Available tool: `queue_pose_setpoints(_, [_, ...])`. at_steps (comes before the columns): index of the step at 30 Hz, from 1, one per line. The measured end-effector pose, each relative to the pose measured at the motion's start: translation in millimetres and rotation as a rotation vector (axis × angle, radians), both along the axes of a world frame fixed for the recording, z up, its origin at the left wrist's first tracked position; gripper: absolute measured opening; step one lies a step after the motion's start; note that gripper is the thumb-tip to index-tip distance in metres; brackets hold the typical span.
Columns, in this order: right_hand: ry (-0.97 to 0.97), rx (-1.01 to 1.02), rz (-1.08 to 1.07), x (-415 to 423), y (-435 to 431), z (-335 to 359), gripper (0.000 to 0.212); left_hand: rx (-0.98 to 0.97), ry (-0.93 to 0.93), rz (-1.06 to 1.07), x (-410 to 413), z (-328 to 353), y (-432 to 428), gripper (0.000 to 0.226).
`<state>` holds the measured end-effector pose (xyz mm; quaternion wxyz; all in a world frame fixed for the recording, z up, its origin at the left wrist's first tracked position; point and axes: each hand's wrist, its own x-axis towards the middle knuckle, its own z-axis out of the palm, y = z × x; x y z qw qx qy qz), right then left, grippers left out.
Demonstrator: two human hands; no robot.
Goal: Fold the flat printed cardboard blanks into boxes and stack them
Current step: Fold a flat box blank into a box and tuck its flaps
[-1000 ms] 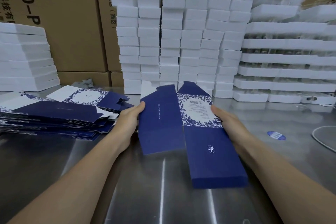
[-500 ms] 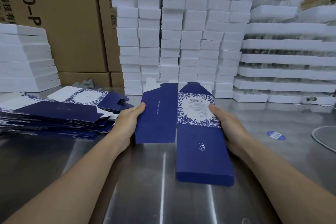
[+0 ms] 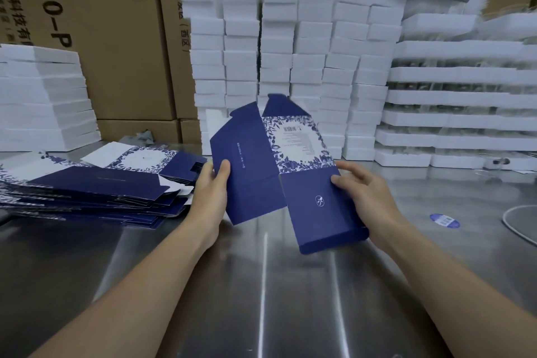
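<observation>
Here, blank [image 3: 290,174] mid-air: left fingers [image 3: 222,173] pinch left panel; right fingers [image 3: 350,170] apparently pinch right panel.

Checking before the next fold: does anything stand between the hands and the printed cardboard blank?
Nothing visible does. The left hand and right hand grip the printed cardboard blank directly by its side edges, over the steel table.

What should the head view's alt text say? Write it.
The left hand and right hand hold a navy cardboard blank over a steel table. A pile of flat blanks lies at left; white foam blocks stand behind.
</observation>
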<state>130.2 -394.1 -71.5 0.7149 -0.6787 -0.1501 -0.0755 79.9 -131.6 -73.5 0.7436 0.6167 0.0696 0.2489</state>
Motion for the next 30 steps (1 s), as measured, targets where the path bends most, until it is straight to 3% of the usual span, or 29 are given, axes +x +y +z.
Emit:
queue_pose_setpoints(5, [-0.339,-0.163,-0.17,-8,4,11,0.038,0.118,-0.074,-0.05,-9,6,-7,0.028])
queue_pose_setpoints(11, [-0.435,-0.214,-0.283,-14,6,11,0.034,0.13,-0.09,0.014,-15,15,-17,0.053])
queue_pose_setpoints(19, [-0.509,-0.221,-0.306,-27,16,22,0.027,0.246,-0.211,-0.078,-23,22,-27,0.058])
queue_pose_setpoints(22, [-0.432,-0.125,-0.149,-36,28,21,0.022,0.172,-0.258,-0.158,-24,21,-33,0.066])
queue_pose_setpoints(24, [-0.365,-0.114,-0.048,-40,32,18,0.033,0.127,-0.272,-0.172,-23,19,-36,0.068])
queue_pose_setpoints(27, [-0.351,-0.246,-0.025,-38,34,11,0.056,0.044,-0.257,-0.157,-19,14,-39,0.065])
queue_pose_setpoints(30, [-0.38,-0.282,-0.058,-34,31,9,0.057,-0.098,-0.209,-0.08,-13,12,-37,0.059])
